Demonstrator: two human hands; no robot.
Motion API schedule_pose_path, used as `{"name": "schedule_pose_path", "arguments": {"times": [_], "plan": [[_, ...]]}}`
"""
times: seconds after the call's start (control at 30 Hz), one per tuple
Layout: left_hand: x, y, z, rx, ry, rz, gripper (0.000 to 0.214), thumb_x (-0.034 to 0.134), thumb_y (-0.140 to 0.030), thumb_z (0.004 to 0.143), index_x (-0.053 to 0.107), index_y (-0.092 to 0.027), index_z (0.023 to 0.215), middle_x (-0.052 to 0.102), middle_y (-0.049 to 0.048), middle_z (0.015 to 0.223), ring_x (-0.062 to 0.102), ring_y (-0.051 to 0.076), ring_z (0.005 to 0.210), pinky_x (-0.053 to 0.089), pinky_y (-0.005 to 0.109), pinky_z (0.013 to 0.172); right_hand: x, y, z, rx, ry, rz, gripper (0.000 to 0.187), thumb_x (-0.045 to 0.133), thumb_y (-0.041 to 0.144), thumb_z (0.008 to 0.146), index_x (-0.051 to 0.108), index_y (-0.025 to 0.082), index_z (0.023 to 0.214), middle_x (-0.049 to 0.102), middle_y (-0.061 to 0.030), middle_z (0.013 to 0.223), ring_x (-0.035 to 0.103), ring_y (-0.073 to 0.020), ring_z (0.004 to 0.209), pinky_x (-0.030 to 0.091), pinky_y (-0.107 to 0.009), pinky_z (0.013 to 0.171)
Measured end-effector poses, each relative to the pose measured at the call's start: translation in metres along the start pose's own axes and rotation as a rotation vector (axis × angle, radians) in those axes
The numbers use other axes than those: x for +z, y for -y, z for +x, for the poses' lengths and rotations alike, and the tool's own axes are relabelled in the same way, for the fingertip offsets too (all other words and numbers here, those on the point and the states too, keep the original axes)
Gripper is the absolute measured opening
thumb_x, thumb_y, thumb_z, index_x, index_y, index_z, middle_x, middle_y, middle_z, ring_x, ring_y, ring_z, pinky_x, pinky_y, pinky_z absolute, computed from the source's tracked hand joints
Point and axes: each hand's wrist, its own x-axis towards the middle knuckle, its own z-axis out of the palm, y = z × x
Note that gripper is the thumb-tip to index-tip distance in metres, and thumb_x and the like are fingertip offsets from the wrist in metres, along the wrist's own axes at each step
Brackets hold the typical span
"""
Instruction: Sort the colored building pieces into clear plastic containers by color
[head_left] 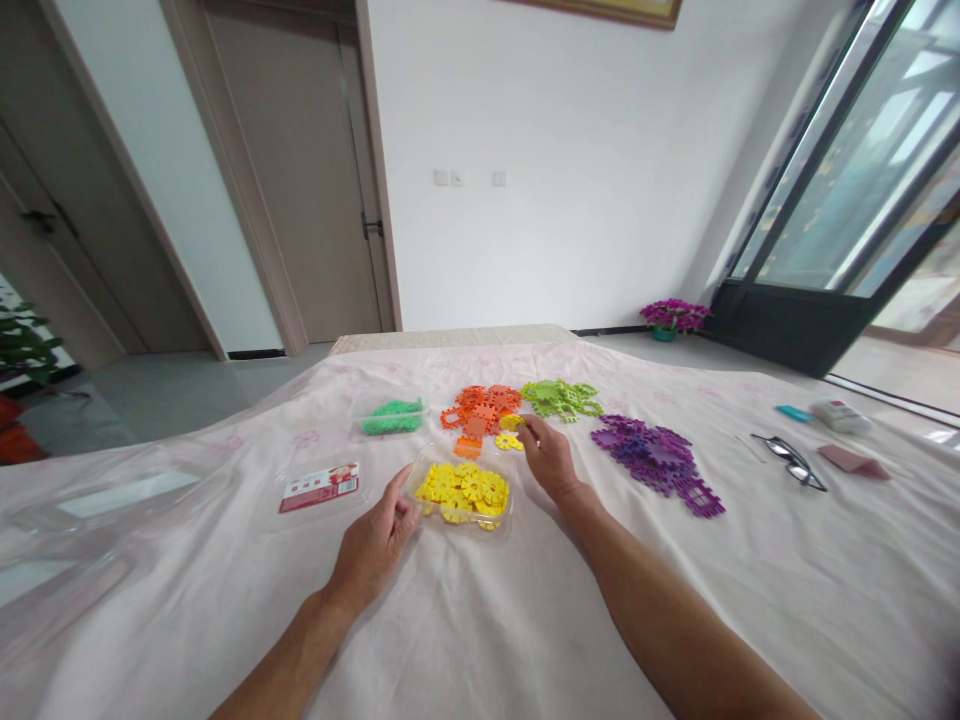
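Observation:
My left hand (381, 535) grips the left wall of a clear plastic box (501, 532), thumb along the rim. Yellow flower-shaped plastic pieces (459, 488) fill much of that box. Beyond its far right corner, my right hand (549, 455) pinches a yellow flower-shaped piece (511, 423) between thumb and fingers. Another yellow piece (507, 441) lies just under it on the cloth. Close by is a heap of orange interlocking pieces (484, 405), with a lone orange piece (468, 447) in front. To the right of the hand lies a pile of purple pieces (652, 455).
Light green pieces (559, 397) lie behind my right hand. A clear box of green pieces (392, 416) stands at the far left. A labelled clear lid (320, 487) and more clear plastic containers (112, 500) lie left. Eyeglasses (793, 462) rest on the right of the pale cloth.

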Motion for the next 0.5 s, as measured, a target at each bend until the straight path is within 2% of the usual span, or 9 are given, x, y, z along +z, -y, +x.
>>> {"name": "schedule_pose_path", "arguments": {"times": [0.1, 0.2, 0.27, 0.37, 0.43, 0.5], "plan": [[0.000, 0.001, 0.000, 0.002, 0.000, -0.001, 0.061, 0.038, -0.047, 0.099, 0.029, -0.024, 0.155, 0.071, 0.0006, 0.099, 0.068, 0.018, 0.082, 0.045, 0.028, 0.075, -0.002, 0.021, -0.001, -0.134, 0.023, 0.095, 0.025, 0.050, 0.034, 0.097, 0.071, 0.022, 0.105, 0.076, -0.0059, 0.094, 0.069, -0.0190, 0.082, 0.051, -0.028, 0.078], [-0.001, 0.002, 0.000, 0.009, 0.000, -0.002, 0.061, 0.038, -0.047, 0.099, 0.030, -0.024, 0.154, 0.071, 0.0007, 0.099, 0.068, 0.018, 0.083, 0.045, 0.028, 0.076, -0.006, 0.037, -0.003, -0.303, 0.236, 0.119, 0.025, 0.052, 0.033, 0.098, 0.072, 0.023, 0.110, 0.076, -0.0070, 0.107, 0.070, -0.0203, 0.096, 0.052, -0.033, 0.090], [-0.001, 0.002, 0.000, 0.009, 0.001, -0.004, 0.061, 0.038, -0.047, 0.099, 0.030, -0.024, 0.155, 0.072, 0.0010, 0.100, 0.068, 0.018, 0.084, 0.045, 0.028, 0.077, -0.008, 0.040, -0.004, -0.358, 0.351, 0.116, 0.027, 0.050, 0.034, 0.100, 0.072, 0.024, 0.114, 0.075, -0.0077, 0.112, 0.069, -0.0210, 0.103, 0.051, -0.035, 0.095], [0.000, 0.003, 0.000, 0.007, 0.000, -0.005, 0.061, 0.037, -0.047, 0.099, 0.029, -0.024, 0.155, 0.071, 0.0014, 0.101, 0.068, 0.018, 0.085, 0.046, 0.028, 0.078, -0.006, 0.029, -0.005, -0.276, 0.308, 0.073, 0.033, 0.043, 0.034, 0.103, 0.072, 0.022, 0.113, 0.074, -0.0085, 0.114, 0.067, -0.0210, 0.107, 0.050, -0.035, 0.097], [0.000, 0.003, 0.001, 0.006, -0.003, 0.000, 0.060, 0.037, -0.046, 0.099, 0.029, -0.024, 0.155, 0.072, 0.0012, 0.101, 0.068, 0.018, 0.085, 0.046, 0.028, 0.078, -0.004, 0.017, -0.004, -0.156, 0.253, -0.024, 0.033, 0.041, 0.031, 0.103, 0.071, 0.022, 0.115, 0.073, -0.0089, 0.116, 0.065, -0.0215, 0.110, 0.048, -0.035, 0.099], [0.000, 0.002, 0.000, 0.005, -0.005, 0.006, 0.060, 0.038, -0.046, 0.099, 0.030, -0.025, 0.154, 0.072, 0.0010, 0.101, 0.068, 0.018, 0.084, 0.046, 0.027, 0.078, -0.001, 0.003, -0.004, -0.031, 0.252, -0.161, 0.033, 0.045, 0.028, 0.100, 0.067, 0.021, 0.124, 0.070, -0.0101, 0.123, 0.062, -0.0233, 0.116, 0.046, -0.037, 0.102]]}}
